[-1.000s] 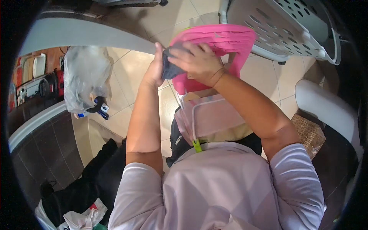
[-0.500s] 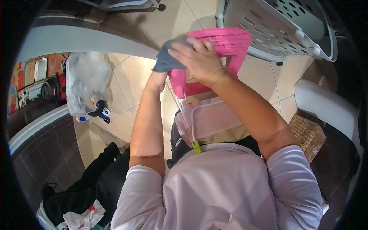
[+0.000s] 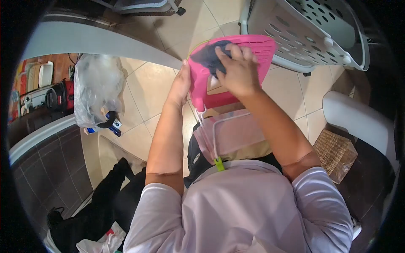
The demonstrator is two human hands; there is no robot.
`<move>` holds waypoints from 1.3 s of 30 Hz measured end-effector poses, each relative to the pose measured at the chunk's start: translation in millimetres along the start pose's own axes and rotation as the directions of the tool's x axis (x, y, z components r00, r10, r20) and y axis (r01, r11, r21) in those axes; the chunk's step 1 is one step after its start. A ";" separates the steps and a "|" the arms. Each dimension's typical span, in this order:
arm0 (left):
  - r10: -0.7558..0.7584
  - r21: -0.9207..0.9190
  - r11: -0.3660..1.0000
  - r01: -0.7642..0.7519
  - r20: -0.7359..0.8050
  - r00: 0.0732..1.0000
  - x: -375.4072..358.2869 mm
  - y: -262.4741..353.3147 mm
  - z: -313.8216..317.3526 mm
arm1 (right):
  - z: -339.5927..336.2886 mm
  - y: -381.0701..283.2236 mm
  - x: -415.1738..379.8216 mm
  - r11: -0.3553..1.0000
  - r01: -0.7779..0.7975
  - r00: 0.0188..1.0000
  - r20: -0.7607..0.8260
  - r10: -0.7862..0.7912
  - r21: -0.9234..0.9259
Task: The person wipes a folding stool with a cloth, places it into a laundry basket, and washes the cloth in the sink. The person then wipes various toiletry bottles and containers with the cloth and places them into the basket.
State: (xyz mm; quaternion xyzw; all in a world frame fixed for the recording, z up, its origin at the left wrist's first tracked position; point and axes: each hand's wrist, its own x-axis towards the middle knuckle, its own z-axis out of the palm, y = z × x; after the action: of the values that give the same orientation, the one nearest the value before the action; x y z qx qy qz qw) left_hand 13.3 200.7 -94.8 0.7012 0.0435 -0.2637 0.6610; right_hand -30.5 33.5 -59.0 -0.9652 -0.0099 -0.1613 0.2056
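Observation:
A pink plastic frame (image 3: 263, 46) with a slotted upper part and a rectangular opening is held up in front of me. My left hand (image 3: 182, 82) grips its left edge, thumb along the rim. My right hand (image 3: 241, 72) presses a dark grey cloth (image 3: 209, 57) against the upper face, with the cloth bunched under the fingers. Below the frame, a bent white wire (image 3: 214, 137) with a lime-green tip (image 3: 219, 164) lies over pink translucent material (image 3: 236, 135) near my lap.
A white perforated laundry basket (image 3: 291, 33) stands at the upper right. To the left are a clear plastic bag (image 3: 98, 86) and a dark tiled wall (image 3: 52, 168). A woven box (image 3: 335, 154) sits at the right. Dark clothing (image 3: 105, 202) lies at lower left.
My right hand has moved right with the cloth, from the frame's upper left corner toward its middle. My left hand now shows at the left edge, free of the cloth.

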 end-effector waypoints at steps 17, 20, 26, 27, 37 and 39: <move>-0.178 -0.243 0.945 0.218 0.177 0.968 -0.6 -5.6 -7.2 | 14.7 -28.4 -16.8 0.952 0.182 0.957 0.178 -0.229 0.245; -0.116 -0.233 0.964 0.128 0.065 0.991 4.7 -12.2 -7.6 | 12.2 -26.9 -18.0 0.894 0.184 0.972 0.058 -0.226 0.408; -0.048 -0.251 0.965 0.074 0.106 0.993 6.7 -4.9 -6.2 | 27.3 -23.8 -20.5 0.971 0.234 0.954 0.181 -0.239 0.050; -0.077 -0.273 0.956 0.105 0.109 0.991 3.3 -0.1 -4.7 | 24.2 -25.8 -20.7 0.971 0.236 0.954 0.180 -0.241 0.049; -0.085 -0.126 0.988 0.091 0.047 0.995 4.9 -10.8 -5.1 | -5.1 50.2 -21.3 0.997 0.049 0.979 0.201 -0.036 -0.064; -0.106 -0.106 0.988 0.110 0.047 0.993 6.5 -11.4 -9.5 | 5.4 65.0 -24.5 0.997 -0.049 0.982 0.177 0.058 -0.057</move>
State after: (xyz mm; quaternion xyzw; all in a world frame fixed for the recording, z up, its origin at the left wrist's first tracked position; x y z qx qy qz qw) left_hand 17.2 209.2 -108.0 0.6555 0.0821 -0.3107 0.6834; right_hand -46.5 -22.6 -97.0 -0.9807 0.0020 -0.0688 0.1830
